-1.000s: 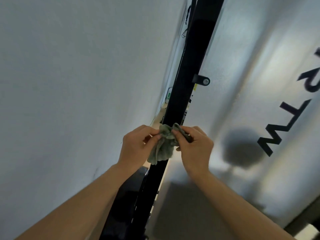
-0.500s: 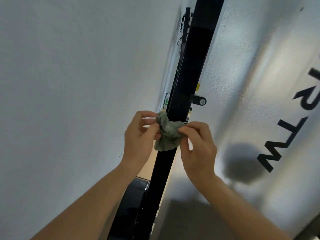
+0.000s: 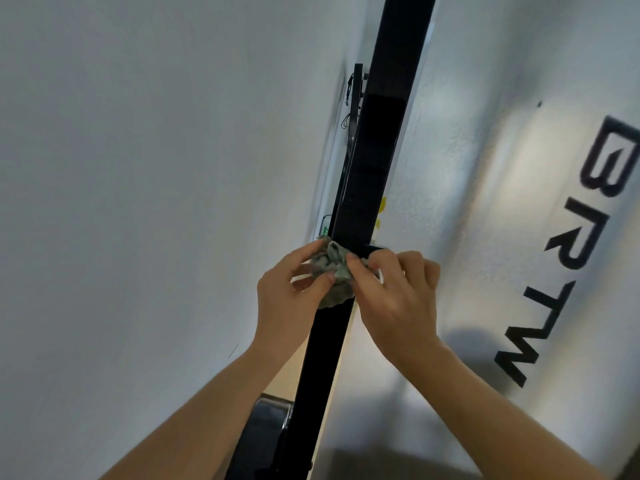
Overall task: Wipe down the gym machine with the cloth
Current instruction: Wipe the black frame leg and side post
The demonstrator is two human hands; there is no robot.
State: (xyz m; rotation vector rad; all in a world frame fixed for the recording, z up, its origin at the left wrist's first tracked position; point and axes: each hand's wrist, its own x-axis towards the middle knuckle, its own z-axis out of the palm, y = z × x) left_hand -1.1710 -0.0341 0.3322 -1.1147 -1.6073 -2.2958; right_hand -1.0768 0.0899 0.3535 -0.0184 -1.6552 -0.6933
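1. The cloth (image 3: pixel 332 275) is seen bunched against the front face of the black upright (image 3: pixel 377 150) of the gym machine, roughly midway along the visible length, spanning from its left edge toward its right edge.
2. The cloth is pinched by the left hand (image 3: pixel 291 292) at the upright's left edge, thumb and curled fingers closed on it. It is also pinched by the right hand (image 3: pixel 398 296) at the right edge, between thumb and forefinger, with the other fingers loosely bent.
3. Risk: only a small wad is pressed on the metal, so strips along both edges are likely to be missed. Cause: the cloth is scrunched, not spread.
4. Risk: the cloth could be snagged on the black tab (image 3: pixel 377 250) jutting from the right edge, just above the right fingers. Cause: loose folds dragged over it.
5. Risk: the thin cables (image 3: pixel 349 98) beside the left edge, well above, could be hooked or tugged if the wipe is carried that far.
6. Risk: the yellow sticker (image 3: pixel 381 211) at the right edge could be lifted by hard rubbing.
7. Risk: the cloth could be dropped into the gap by the wall (image 3: pixel 138 168). Cause: fingertip pinches only, with little cloth held.
8. The upright's rear face is hidden, so its coverage cannot be judged.
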